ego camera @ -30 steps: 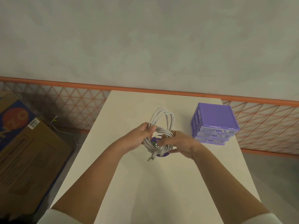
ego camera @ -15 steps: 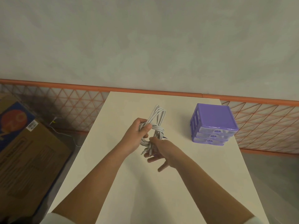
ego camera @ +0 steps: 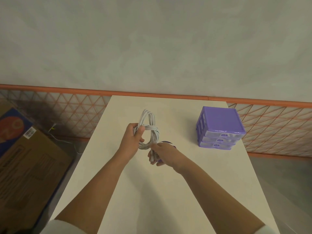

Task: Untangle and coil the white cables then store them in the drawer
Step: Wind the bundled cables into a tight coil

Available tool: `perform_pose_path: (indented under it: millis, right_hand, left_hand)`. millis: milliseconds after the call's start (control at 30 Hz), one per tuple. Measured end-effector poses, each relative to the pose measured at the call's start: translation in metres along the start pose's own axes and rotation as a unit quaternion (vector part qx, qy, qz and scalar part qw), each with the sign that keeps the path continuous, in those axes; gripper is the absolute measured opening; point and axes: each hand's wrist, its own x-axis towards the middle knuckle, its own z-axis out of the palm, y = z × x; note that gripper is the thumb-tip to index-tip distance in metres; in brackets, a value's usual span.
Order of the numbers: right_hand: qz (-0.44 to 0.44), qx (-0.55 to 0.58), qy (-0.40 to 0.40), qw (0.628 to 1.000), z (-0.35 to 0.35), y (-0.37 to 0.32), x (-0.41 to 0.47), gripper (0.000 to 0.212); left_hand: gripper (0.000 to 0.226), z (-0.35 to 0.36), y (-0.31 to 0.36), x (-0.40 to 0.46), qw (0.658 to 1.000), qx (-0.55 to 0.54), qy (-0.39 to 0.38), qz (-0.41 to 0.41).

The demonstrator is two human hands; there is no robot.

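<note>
Head view: our left hand (ego camera: 133, 141) is gripping the coiled white cables (ego camera: 149, 130), our right hand (ego camera: 163, 153) pinching the tail ends; slackening either grip risks the wraps springing loose over the desk (ego camera: 168, 191).

Bare table (ego camera: 138, 191) near; purple drawer unit (ego camera: 219, 127) blocks far right.

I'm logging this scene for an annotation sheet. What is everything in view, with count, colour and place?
cable bundle: one, white, coiled, held above the table's middle
drawer unit: one, purple, three closed drawers, table's right far side
purple object: one, mostly hidden behind the right hand
table: one, cream, centre
cardboard box: one, brown, floor at left
left hand: grips the coil's left side
right hand: pinches the cable ends below the coil
</note>
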Motion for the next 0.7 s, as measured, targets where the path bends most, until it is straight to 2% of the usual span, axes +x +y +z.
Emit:
perform_pose_path:
  millis: [100, 233, 333, 400, 433, 500, 600, 633, 700]
  right_hand:
    - [-0.037, -0.039, 0.019, 0.998, 0.004, 0.009, 0.001, 0.041]
    - [-0.023, -0.081, 0.054, 0.995, 0.004, 0.027, 0.003, 0.039]
    - [0.0, -0.081, 0.031, 0.996, 0.0, 0.026, 0.009, 0.032]
    - [-0.005, -0.074, 0.035, 0.997, -0.006, 0.02, 0.012, 0.017]
    - [-0.007, -0.047, 0.038, 0.998, -0.009, 0.017, 0.012, 0.01]
    - [0.007, 0.046, 0.023, 0.999, -0.014, 0.016, 0.008, 0.015]
    - [0.028, 0.242, -0.024, 0.97, -0.012, 0.016, 0.002, 0.007]
    - [0.041, 0.266, -0.018, 0.963, -0.009, 0.014, 0.0, 0.011]
    - [0.04, 0.215, 0.018, 0.976, -0.003, 0.01, -0.005, 0.023]
  left_hand:
    - [0.024, -0.01, 0.0, 0.008, 1.0, -0.009, 0.028, 0.0]
    - [0.021, -0.015, 0.005, 0.014, 0.996, -0.071, 0.044, 0.0]
    - [0.026, -0.012, 0.007, 0.011, 0.993, -0.112, 0.007, -0.036]
    - [0.022, -0.01, 0.006, 0.008, 0.981, -0.176, -0.049, -0.068]
    - [0.019, -0.01, 0.006, 0.006, 0.973, -0.205, -0.076, -0.076]
    - [0.015, -0.009, 0.007, 0.003, 0.956, -0.259, -0.11, -0.083]
    - [0.018, -0.007, 0.012, 0.001, 0.945, -0.297, -0.103, -0.086]
    - [0.024, -0.005, 0.013, 0.002, 0.952, -0.283, -0.081, -0.08]
    - [0.039, -0.002, 0.016, 0.002, 0.972, -0.225, -0.018, -0.065]
